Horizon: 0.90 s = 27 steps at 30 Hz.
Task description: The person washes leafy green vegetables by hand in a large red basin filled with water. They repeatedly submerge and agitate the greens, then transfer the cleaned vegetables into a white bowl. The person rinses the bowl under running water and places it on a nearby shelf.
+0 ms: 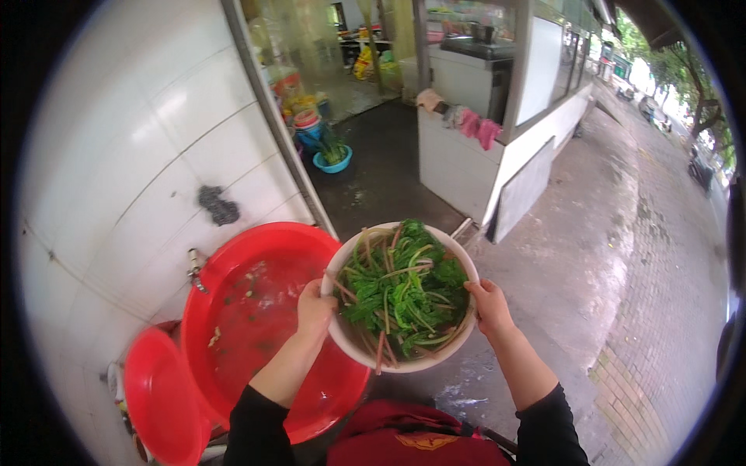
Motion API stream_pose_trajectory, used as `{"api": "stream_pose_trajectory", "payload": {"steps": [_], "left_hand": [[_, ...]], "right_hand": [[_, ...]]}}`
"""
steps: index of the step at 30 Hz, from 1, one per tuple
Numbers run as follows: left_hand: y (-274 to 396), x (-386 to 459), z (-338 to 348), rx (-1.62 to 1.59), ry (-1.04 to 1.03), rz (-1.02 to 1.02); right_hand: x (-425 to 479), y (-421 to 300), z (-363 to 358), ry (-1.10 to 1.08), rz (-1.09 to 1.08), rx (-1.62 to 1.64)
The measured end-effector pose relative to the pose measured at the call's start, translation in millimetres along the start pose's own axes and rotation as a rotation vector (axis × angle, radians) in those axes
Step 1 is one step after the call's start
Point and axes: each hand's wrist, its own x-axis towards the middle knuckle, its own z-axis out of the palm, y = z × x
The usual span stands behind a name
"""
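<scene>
A round whitish basin point(473, 265) full of leafy greens point(402, 291) with long stems is held up in front of my body. My left hand point(315, 309) grips its left rim, thumb on top. On the opposite side, my right hand point(489, 303) has hold of the right rim. Some stems poke over the near edge, and liquid shows around the leaves. Partly beneath the basin and to its left is a large red tub point(201, 349) with water and small plant scraps in it.
A metal tap point(196, 271) juts from the tiled wall point(145, 145) above the tub. A smaller red basin point(163, 396) leans at lower left. Ahead, a doorway leads to a dark floor with a blue bowl of greens point(332, 157). Pink cloths point(479, 128) hang over a low wall.
</scene>
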Motion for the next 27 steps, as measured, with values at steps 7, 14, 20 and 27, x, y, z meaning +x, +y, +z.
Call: {"api": "stream_pose_trajectory", "payload": {"steps": [7, 14, 20, 27], "left_hand": [[-81.1, 85.3, 159.8, 0.126, -0.317, 0.066], [-91.2, 178.1, 288.9, 0.307, -0.655, 0.095], [-124.1, 241.7, 343.9, 0.311, -0.761, 0.000], [-113.5, 380.4, 360.7, 0.160, -0.751, -0.058]], "right_hand": [[81.4, -9.9, -133.3, 0.376, -0.126, -0.027], [180.2, -10.3, -233.0, 0.665, -0.153, -0.206], [239.8, -38.7, -241.9, 0.742, -0.029, -0.458], [402.3, -104.5, -184.1, 0.611, -0.049, -0.561]]}}
